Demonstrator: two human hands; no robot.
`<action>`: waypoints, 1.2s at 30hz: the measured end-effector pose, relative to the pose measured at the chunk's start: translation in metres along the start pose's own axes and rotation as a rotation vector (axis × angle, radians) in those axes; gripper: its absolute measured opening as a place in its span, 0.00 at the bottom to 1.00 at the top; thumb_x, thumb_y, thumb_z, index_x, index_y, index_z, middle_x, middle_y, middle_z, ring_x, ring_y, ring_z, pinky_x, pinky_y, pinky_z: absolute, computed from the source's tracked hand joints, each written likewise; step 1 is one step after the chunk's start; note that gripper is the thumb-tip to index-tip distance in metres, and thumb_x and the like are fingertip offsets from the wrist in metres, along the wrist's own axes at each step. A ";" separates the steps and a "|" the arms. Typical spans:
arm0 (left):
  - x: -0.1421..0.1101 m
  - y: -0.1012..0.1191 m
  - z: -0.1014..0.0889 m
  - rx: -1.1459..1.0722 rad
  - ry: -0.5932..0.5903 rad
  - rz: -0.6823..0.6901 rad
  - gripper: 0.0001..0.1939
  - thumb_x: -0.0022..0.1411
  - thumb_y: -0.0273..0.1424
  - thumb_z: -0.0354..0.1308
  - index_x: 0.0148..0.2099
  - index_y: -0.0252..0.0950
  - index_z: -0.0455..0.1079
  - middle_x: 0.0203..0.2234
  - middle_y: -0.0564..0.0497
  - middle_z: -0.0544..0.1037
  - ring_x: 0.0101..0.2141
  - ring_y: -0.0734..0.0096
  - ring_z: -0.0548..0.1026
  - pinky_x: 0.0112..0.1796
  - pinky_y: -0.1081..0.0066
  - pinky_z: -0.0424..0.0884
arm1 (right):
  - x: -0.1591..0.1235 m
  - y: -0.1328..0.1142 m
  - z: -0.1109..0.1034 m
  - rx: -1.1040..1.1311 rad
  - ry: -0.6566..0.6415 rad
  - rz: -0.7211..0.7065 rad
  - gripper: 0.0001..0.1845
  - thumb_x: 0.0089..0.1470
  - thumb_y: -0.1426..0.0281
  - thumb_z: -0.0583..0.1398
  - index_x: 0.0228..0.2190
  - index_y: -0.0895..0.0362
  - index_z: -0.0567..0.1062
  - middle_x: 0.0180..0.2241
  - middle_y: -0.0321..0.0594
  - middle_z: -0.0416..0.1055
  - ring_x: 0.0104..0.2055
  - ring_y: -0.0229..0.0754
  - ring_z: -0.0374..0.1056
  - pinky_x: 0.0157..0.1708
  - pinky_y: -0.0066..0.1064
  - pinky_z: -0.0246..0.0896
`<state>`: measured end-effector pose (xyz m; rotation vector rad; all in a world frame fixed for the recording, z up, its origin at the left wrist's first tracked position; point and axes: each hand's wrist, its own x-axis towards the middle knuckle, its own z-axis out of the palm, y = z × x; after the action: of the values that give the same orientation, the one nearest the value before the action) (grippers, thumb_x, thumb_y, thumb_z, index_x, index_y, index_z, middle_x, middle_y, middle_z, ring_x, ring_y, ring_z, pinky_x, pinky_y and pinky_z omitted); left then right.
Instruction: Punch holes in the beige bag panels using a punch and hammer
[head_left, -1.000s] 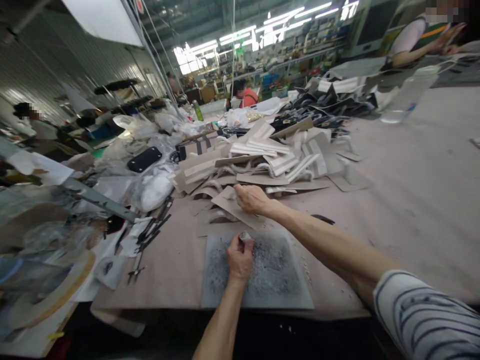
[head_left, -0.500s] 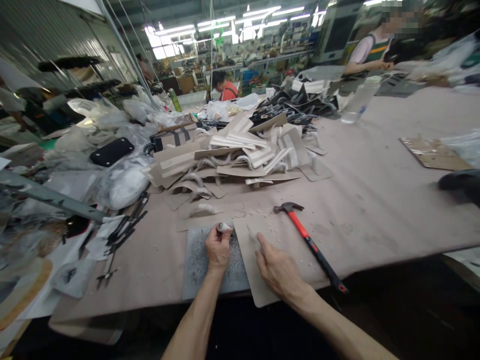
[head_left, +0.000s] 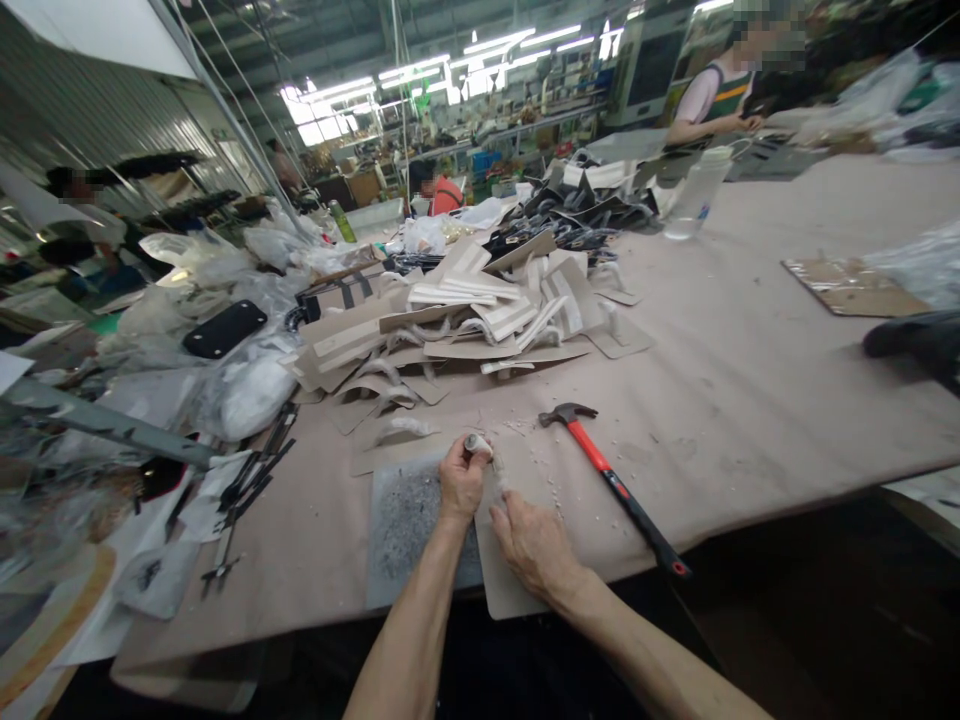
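Observation:
My left hand (head_left: 463,482) is closed around a small whitish cylinder (head_left: 478,446) with a dark round end, held just above a beige panel's upper edge. This flat beige panel (head_left: 504,580) lies partly over the right side of a grey speckled board (head_left: 401,535). My right hand (head_left: 536,545) grips the panel, its fingertips at a pale wrapped strip (head_left: 499,475) that looks like a handle. The fingers partly hide that strip. Right of my right hand lies a claw hammer (head_left: 611,485) with a red and black grip, touched by neither hand.
A heap of beige panels with wrapped handles (head_left: 457,310) lies ahead, with dark pieces (head_left: 570,215) behind it. Metal dividers (head_left: 219,565) and black strips lie left. A clear bottle (head_left: 694,195) stands at the back right. A co-worker (head_left: 712,105) sits beyond.
My right hand has come back from the heap with a beige panel, now over the board. My left hand has brought the cylinder right, close to the panel's strip. The hammer has come into view.

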<state>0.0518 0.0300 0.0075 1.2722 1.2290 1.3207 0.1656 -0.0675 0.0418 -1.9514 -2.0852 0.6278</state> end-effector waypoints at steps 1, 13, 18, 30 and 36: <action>0.001 0.000 0.000 -0.018 -0.002 -0.011 0.12 0.57 0.36 0.63 0.40 0.34 0.74 0.33 0.49 0.81 0.33 0.69 0.77 0.38 0.72 0.73 | 0.000 -0.001 0.000 0.012 -0.001 0.006 0.17 0.67 0.62 0.46 0.41 0.58 0.70 0.34 0.47 0.78 0.36 0.49 0.76 0.33 0.35 0.61; 0.005 -0.003 -0.001 0.077 -0.107 -0.021 0.13 0.58 0.38 0.62 0.43 0.36 0.75 0.37 0.48 0.82 0.39 0.65 0.80 0.43 0.70 0.74 | 0.001 0.004 -0.006 0.081 -0.013 0.013 0.16 0.67 0.63 0.48 0.40 0.57 0.70 0.32 0.45 0.77 0.35 0.46 0.76 0.33 0.32 0.58; 0.006 0.001 -0.001 0.120 -0.092 -0.020 0.14 0.59 0.39 0.61 0.43 0.36 0.75 0.38 0.47 0.82 0.39 0.65 0.79 0.43 0.70 0.74 | 0.001 0.006 -0.003 0.086 -0.003 0.010 0.16 0.67 0.62 0.47 0.40 0.57 0.70 0.32 0.44 0.77 0.35 0.45 0.76 0.33 0.32 0.59; 0.004 0.006 -0.001 0.109 -0.103 0.007 0.12 0.58 0.36 0.61 0.42 0.36 0.74 0.36 0.48 0.82 0.37 0.66 0.79 0.42 0.70 0.74 | 0.009 0.011 -0.019 0.026 -0.079 -0.025 0.17 0.66 0.64 0.48 0.42 0.59 0.72 0.34 0.50 0.78 0.37 0.48 0.76 0.34 0.34 0.61; 0.004 0.003 -0.003 0.164 -0.109 0.026 0.10 0.60 0.35 0.59 0.42 0.36 0.73 0.36 0.48 0.82 0.38 0.65 0.79 0.42 0.70 0.73 | 0.015 0.017 -0.027 -0.002 -0.094 -0.056 0.16 0.65 0.64 0.49 0.38 0.58 0.74 0.32 0.52 0.78 0.35 0.50 0.76 0.33 0.35 0.61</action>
<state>0.0490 0.0333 0.0111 1.4605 1.2677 1.1724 0.1909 -0.0478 0.0559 -1.8924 -2.1881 0.7185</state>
